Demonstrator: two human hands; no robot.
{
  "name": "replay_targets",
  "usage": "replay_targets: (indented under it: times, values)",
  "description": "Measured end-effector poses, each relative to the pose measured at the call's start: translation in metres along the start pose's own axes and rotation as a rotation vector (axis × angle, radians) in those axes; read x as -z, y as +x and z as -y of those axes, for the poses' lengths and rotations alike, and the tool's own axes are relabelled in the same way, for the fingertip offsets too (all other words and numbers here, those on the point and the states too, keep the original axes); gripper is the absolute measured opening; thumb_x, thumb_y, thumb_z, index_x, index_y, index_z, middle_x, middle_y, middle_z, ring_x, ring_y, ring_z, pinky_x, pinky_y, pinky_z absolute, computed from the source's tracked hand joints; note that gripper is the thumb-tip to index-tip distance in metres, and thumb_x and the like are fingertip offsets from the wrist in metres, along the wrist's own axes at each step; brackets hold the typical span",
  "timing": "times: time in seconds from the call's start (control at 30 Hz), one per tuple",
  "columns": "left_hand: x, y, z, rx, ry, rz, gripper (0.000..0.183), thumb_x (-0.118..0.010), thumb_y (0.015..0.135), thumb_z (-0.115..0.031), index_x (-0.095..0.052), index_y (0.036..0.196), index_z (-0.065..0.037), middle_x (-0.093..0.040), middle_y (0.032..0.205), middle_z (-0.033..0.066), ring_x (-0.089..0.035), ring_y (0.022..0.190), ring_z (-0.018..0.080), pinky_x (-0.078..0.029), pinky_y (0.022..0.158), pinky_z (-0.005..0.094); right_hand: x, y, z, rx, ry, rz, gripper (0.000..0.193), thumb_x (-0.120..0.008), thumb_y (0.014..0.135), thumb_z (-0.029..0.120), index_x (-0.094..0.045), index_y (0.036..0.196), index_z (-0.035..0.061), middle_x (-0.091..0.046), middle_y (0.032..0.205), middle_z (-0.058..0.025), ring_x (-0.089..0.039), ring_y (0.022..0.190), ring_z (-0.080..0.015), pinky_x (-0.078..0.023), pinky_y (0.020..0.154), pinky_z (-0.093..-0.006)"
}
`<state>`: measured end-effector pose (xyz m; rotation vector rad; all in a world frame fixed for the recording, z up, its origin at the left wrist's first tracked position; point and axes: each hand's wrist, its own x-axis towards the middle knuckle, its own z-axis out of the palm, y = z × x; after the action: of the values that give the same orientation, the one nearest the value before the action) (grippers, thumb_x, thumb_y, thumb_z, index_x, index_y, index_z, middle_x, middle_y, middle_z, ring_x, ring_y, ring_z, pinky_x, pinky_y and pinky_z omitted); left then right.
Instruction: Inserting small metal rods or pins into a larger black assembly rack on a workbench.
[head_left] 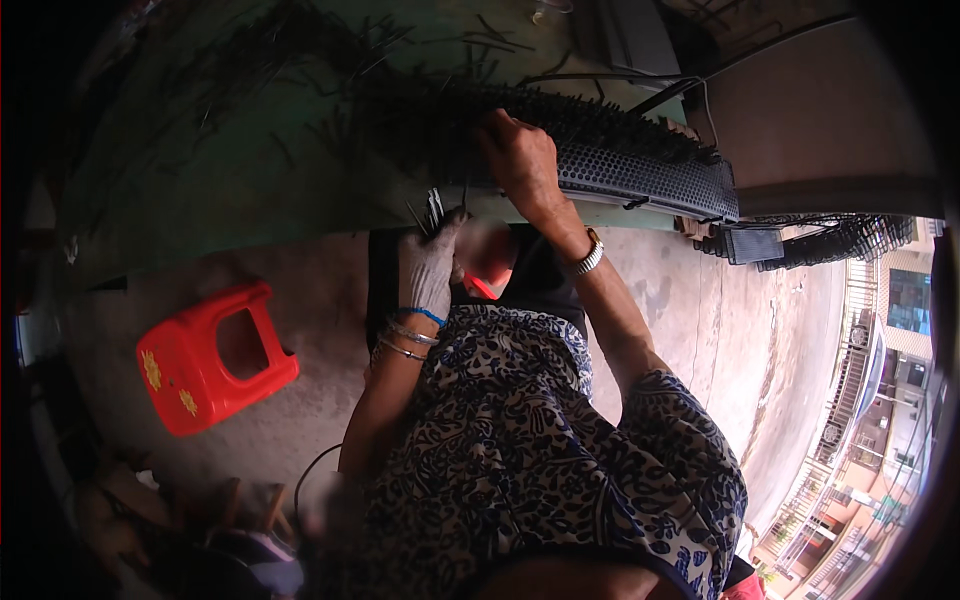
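My left hand (430, 270), in a pale knit glove with darkened fingertips, is closed around a small bundle of thin dark sticks (434, 208) at the table's near edge. Their ends poke up past the fingers, and some catch the light. Above and to the right, my bare right hand (525, 165) is closed over the left part of a long black perforated rack (640, 178). Its fingertips face away and are in shadow, so what they pinch is hidden. Rows of short dark sticks (590, 122) stand upright along the rack's far side.
Loose dark sticks lie scattered over the green tabletop (180, 190). A red plastic stool (215, 360) stands on the concrete floor at left. Another black rack (800, 245) sits at right, beyond the table's end. A cable (620, 76) runs behind the rack.
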<state>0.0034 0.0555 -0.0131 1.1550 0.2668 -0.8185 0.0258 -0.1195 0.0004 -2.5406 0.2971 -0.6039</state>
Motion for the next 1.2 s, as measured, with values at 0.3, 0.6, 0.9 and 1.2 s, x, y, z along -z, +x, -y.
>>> replay_targets:
  times: [0.3,0.6,0.9,1.2]
  values:
    - [0.004,-0.008,0.005,0.045,-0.015,-0.068,0.020,-0.072,0.086,-0.024,-0.069,0.083,-0.004,-0.055,0.061,-0.0029,-0.040,0.042,0.0030,-0.028,0.038,0.0193,-0.010,0.003,0.004,0.042,-0.290,0.057,0.017,-0.060,0.090,0.024,-0.055,0.094,0.0081,-0.066,0.083,-0.0123,-0.065,0.072,-0.0357,-0.051,0.058,-0.0444]
    - [0.007,-0.011,0.006,0.066,-0.063,-0.099,0.018,-0.071,0.087,-0.022,-0.070,0.084,-0.004,-0.055,0.060,-0.0031,-0.040,0.040,0.0032,-0.028,0.038,0.0199,-0.001,0.005,0.014,0.142,-0.110,-0.100,0.017,-0.065,0.085,0.016,-0.052,0.092,0.0060,-0.063,0.080,-0.0137,-0.064,0.071,-0.0351,-0.051,0.059,-0.0429]
    - [0.005,-0.009,0.005,0.041,-0.068,-0.053,0.019,-0.070,0.088,-0.022,-0.070,0.084,-0.003,-0.056,0.060,-0.0033,-0.040,0.041,0.0029,-0.028,0.039,0.0191,0.007,-0.008,0.009,0.080,0.077,-0.227,0.013,-0.067,0.085,0.010,-0.056,0.092,0.0064,-0.061,0.071,-0.0115,-0.061,0.061,-0.0273,-0.049,0.058,-0.0346]
    - [-0.009,-0.004,0.006,-0.012,-0.039,0.045,0.019,-0.070,0.088,-0.023,-0.069,0.085,-0.004,-0.055,0.062,-0.0037,-0.043,0.044,0.0028,-0.031,0.041,0.0187,0.011,-0.003,0.000,0.111,0.007,-0.130,0.015,-0.066,0.087,0.017,-0.060,0.089,0.0036,-0.059,0.068,-0.0161,-0.060,0.059,-0.0256,-0.048,0.058,-0.0339]
